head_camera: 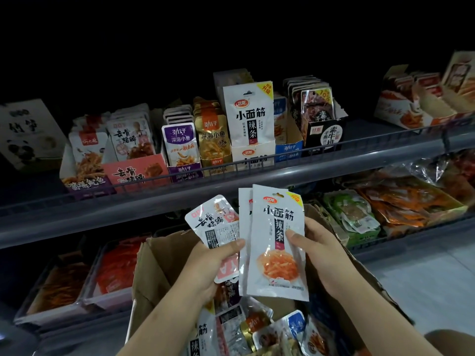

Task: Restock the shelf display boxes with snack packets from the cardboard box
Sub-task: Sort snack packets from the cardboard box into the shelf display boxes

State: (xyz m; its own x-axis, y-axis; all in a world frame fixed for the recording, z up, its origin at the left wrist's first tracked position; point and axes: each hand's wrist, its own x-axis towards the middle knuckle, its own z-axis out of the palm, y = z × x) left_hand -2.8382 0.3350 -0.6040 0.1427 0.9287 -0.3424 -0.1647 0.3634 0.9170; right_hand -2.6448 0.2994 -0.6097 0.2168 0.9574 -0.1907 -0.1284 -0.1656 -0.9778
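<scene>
Two tall white foil snack packets printed with orange strips (279, 242) stand upright at lower centre of the frame, the right hand (317, 249) pinching their right edge with thumb in front. Just left, touching them, the left hand (208, 264) grips a smaller white-and-pink foil packet (214, 222), tilted left. Below both hands sits the open brown cardboard box (151, 276), with mixed packets lying loose inside. Above, on the grey wire-fronted shelf (180, 191), a matching white display box (253, 156) holds upright white packets at upper centre, beside a pink display box (136, 170) at left.
</scene>
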